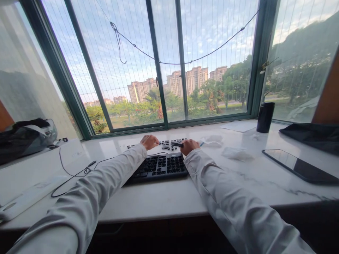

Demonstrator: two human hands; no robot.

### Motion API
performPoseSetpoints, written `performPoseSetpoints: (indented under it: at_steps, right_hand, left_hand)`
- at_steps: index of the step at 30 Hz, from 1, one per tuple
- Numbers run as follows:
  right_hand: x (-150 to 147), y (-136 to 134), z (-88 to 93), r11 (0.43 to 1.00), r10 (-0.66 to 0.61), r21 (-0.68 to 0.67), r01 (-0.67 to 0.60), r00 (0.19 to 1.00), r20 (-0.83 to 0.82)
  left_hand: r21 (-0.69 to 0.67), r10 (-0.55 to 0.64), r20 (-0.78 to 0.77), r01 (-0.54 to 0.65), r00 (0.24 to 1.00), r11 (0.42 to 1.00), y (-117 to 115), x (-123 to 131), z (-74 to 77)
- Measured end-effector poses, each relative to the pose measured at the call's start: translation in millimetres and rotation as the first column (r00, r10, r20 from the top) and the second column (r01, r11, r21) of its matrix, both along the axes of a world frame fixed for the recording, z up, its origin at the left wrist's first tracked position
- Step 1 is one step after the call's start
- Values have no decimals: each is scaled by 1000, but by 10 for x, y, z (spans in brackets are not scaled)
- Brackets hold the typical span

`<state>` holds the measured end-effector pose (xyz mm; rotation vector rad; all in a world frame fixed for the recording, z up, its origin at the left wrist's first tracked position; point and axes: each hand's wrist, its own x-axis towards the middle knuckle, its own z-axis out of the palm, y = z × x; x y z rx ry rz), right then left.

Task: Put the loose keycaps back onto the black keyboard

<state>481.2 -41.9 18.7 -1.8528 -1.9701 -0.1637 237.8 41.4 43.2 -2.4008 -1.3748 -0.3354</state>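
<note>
A black keyboard (162,166) lies on the white counter, its left part hidden by my left sleeve. Behind it, several loose dark keycaps (173,143) are spread out on the counter. My left hand (150,141) is over the far side of the keyboard, thumb and fingers pinched together; whatever is between them is too small to name. My right hand (190,146) is closed round a slim dark brush-like tool (177,144). The tool's dark end points left, near the keycaps, and a bluish tip shows beyond the hand on the right.
Crumpled clear plastic bags (237,153) lie right of my right hand. Farther right are a phone (299,165), a black cylinder (265,117) and black cloth (312,135). A thin cable (79,174), a white power strip (31,197) and a dark bag (26,135) are at left.
</note>
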Motion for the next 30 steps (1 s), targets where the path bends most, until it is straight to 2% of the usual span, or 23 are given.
performPoseSetpoints:
  at_steps: [7, 14, 24, 30]
  right_hand:
    - [30, 49, -17, 999, -13, 32, 13, 1000, -9]
    - [27, 50, -21, 999, 10, 48, -10, 1000, 1]
    - [31, 61, -23, 999, -1, 48, 1, 1000, 4]
    - [25, 24, 4, 999, -14, 30, 14, 1000, -6]
  left_hand:
    - [-30, 71, 59, -70, 996, 997, 285, 79, -173]
    - [-44, 91, 57, -88, 994, 995, 371, 123, -217]
    - [-28, 119, -3, -119, 993, 992, 305, 197, -155]
    - [-39, 92, -8, -93, 996, 995, 147, 150, 18]
